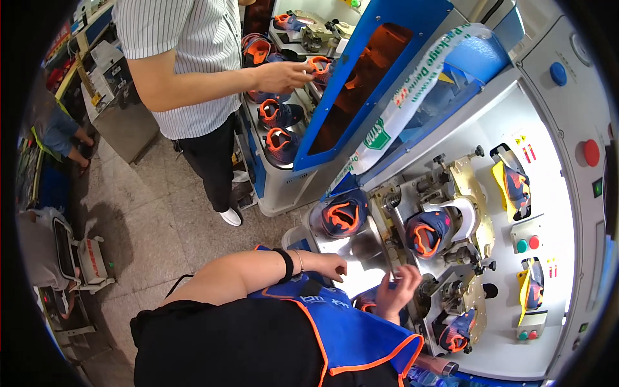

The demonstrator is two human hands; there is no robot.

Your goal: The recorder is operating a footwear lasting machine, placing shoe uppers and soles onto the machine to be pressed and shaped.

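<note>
My left hand (333, 266) hovers at the edge of a shiny metal tray (369, 242), its fingers curled together with nothing visible in them. On that tray, beyond the hand, sits a navy shoe upper (343, 215) with orange trim. My right hand (398, 293) is raised beside the machine, fingers apart and holding nothing. Another similar shoe upper (366, 300), partly hidden, lies between my hands near my apron. To the right, one shoe upper (427, 233) sits in the machine's upper clamp station, and another (456, 331) in the lower one.
Inside the lit machine, yellow-and-navy shoe parts (516, 186) sit on the back wall above green and red buttons (527, 244). A blue-framed door (371, 84) stands to the left of it. A co-worker's hand (284, 77) reaches over several shoes at a neighbouring machine.
</note>
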